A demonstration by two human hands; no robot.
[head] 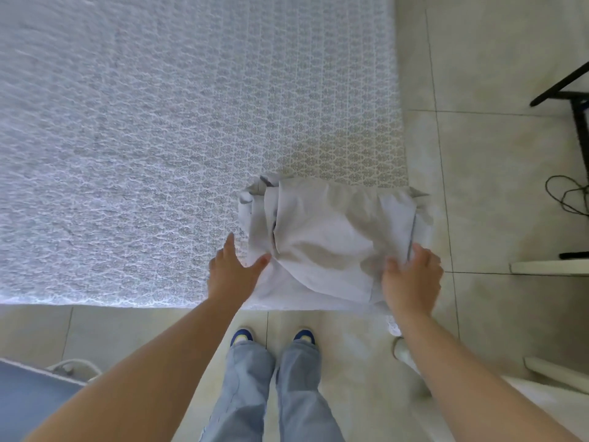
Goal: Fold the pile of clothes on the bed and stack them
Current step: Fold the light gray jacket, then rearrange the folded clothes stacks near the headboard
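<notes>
Light, limp garment at bed corner; left hand flat beside it, right hand pinched its right edge; best held by edges.

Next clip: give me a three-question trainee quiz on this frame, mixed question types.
1. True or false: the pale grey folded garment lies at the near right corner of the white patterned bedspread.
2. Which hand pinches the garment's right edge? A) left hand B) right hand
3. Fill in: the person's shoes are blue and ____.

Key: 1 true; 2 B; 3 yellow.
</notes>
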